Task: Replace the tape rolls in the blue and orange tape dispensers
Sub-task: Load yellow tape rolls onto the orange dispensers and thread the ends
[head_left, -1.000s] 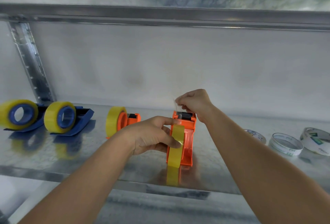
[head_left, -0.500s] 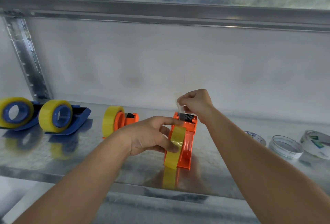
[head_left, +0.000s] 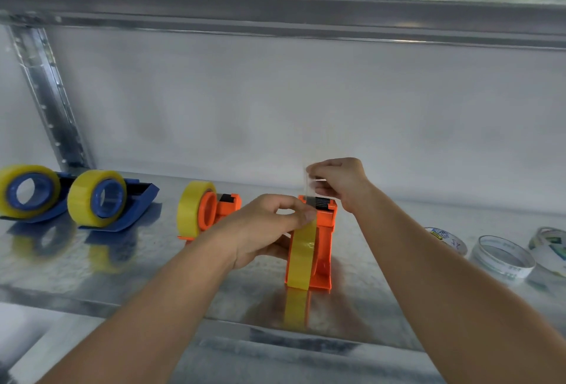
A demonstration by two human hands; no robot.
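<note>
An orange tape dispenser [head_left: 324, 249] stands end-on in the middle of the metal shelf [head_left: 153, 273], with a yellow tape roll [head_left: 301, 258] in it. My left hand [head_left: 269, 227] grips the roll and the dispenser's left side, thumb on the roll's top. My right hand [head_left: 337, 183] pinches a clear strip of tape [head_left: 309, 183] pulled up above the black cutter [head_left: 320, 201]. A second orange dispenser [head_left: 211, 209] with a yellow roll sits to the left. Two blue dispensers [head_left: 128, 200] [head_left: 30, 190] with yellow rolls stand at far left.
Three empty white tape cores [head_left: 450, 238] [head_left: 502, 256] [head_left: 551, 246] lie on the shelf at the right. A perforated metal upright [head_left: 49, 99] rises at the back left, and a metal beam [head_left: 275, 16] crosses overhead. The shelf's front edge [head_left: 214, 319] runs below the dispenser.
My right hand has lifted the tape strip a little higher above the cutter. My left hand still holds the roll. The camera has shifted slightly.
</note>
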